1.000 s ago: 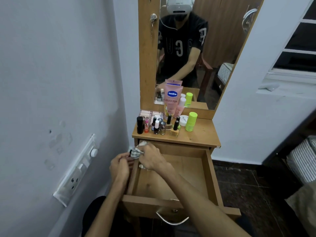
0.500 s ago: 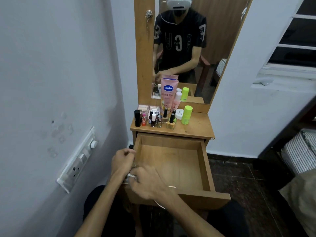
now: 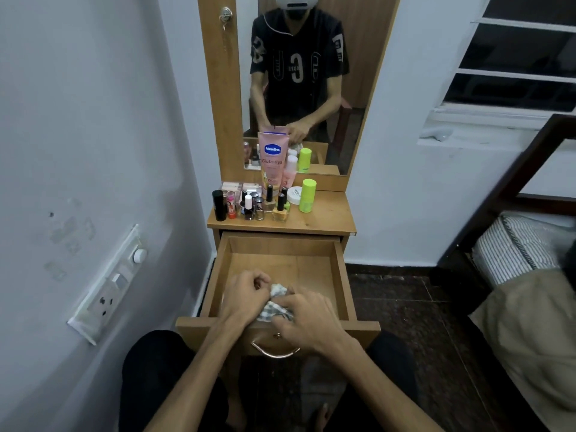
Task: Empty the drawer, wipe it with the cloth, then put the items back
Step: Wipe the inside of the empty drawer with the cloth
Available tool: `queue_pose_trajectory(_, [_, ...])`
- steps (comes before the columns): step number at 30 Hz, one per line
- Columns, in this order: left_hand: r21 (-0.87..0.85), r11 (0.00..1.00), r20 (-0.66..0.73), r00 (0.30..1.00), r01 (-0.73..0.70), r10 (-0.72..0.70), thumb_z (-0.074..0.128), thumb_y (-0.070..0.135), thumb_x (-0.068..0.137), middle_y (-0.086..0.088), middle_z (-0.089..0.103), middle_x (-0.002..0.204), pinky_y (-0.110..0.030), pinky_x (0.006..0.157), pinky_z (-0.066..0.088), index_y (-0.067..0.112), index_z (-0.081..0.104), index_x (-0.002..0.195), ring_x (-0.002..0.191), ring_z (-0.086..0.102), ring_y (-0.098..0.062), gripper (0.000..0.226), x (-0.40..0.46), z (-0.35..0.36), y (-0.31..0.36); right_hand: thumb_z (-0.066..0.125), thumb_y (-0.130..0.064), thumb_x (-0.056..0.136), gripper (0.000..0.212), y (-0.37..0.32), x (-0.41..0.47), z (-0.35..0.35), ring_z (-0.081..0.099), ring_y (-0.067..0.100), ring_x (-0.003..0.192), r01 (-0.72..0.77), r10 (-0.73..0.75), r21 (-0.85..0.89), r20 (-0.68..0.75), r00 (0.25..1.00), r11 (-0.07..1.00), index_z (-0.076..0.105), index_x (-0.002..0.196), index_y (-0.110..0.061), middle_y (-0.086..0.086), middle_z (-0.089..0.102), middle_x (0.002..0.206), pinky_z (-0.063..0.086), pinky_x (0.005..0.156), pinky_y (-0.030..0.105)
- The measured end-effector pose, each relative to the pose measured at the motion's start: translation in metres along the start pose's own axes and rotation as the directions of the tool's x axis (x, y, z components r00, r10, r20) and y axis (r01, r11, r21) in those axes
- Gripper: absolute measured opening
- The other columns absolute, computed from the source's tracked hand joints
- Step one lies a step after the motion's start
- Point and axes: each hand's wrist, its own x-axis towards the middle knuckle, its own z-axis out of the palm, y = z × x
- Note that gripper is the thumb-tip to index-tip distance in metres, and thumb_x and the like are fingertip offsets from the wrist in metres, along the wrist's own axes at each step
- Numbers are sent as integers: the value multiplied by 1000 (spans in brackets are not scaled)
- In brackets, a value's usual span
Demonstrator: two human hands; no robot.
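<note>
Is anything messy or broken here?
Nothing stands out. The drawer is open and bare, both hands bunch the cloth over it, and the bottles stand upright on top.

**Both hands bunched together at lower centre**

Two bare forearms rise from the bottom edge of the frame and converge just below the middle. The left forearm enters at lower left and slants up to the right; the right forearm enters at lower right and slants up to the left. The left hand (image 3: 246,296) is balled, knuckles up, its fingers curled inward and its grip closed on a checked cloth (image 3: 276,302). The right hand (image 3: 307,318) lies palm down just beside it, fingers bent over the same cloth and pinching it. The two hands nearly touch, the cloth showing between them. Both wrists are fairly straight.
</note>
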Motion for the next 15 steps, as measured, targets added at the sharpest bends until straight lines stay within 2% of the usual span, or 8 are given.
queue_pose_trajectory(2, [13,1000,48,999,-12,11,61,19,80,17,68,69,-24,65,53,35,67,71,72,64,-5,20,-1,13,8,53,-41,89,24,11,-11,-10,49,10,79,-24,24,-15,-17,1000,1000,72,100,-32,-8,53,91,46,76,34])
queue_pose_trajectory(4, [47,998,98,995,-42,37,57,25,79,14,70,72,-30,69,56,33,71,77,74,66,-8,16,-3,26,19,54,-42,90,23,22,-23,-20,49,9,81,-59,58,-41,-28,998,997,72,103,-34,-10,49,92,42,74,32])
queue_pose_trajectory(6, [98,990,155,984,-100,84,55,28,82,10,73,81,-30,70,53,31,74,88,79,67,-12,20,-7,38,31,55,-43,90,25,36,-35,-28,50,9,84,-114,111,-73,-51,993,991,71,108,-38,-12,48,94,38,74,31])
queue_pose_trajectory(8, [130,977,226,964,-172,139,54,28,85,8,74,90,-29,71,51,29,75,97,83,67,-12,24,-8,50,42,57,-43,87,27,53,-46,-39,54,10,87,-182,176,-88,-64,982,979,70,110,-42,-13,50,96,41,74,31])
queue_pose_trajectory(10, [129,969,289,943,-212,168,55,28,86,9,74,96,-31,76,55,28,75,102,87,65,-10,25,-8,61,50,60,-41,86,26,72,-49,-53,56,11,88,-262,259,-127,-37,965,957,72,109,-42,-11,53,99,43,73,31])
queue_pose_trajectory(12, [123,968,328,929,-220,170,59,28,88,9,72,101,-27,78,55,27,74,107,90,64,-7,24,-7,70,54,63,-36,87,20,90,-48,-70,60,8,83,-377,379,-159,-19,925,912,75,103,-38,-10,61,96,47,72,28])
queue_pose_trajectory(15, [103,968,324,928,-229,185,60,28,92,7,70,104,-24,78,51,24,73,110,92,63,-7,23,-2,78,56,67,-24,89,19,111,-42,-89,59,3,68,-485,473,-80,-135,871,871,78,99,-36,-13,62,80,44,62,20])
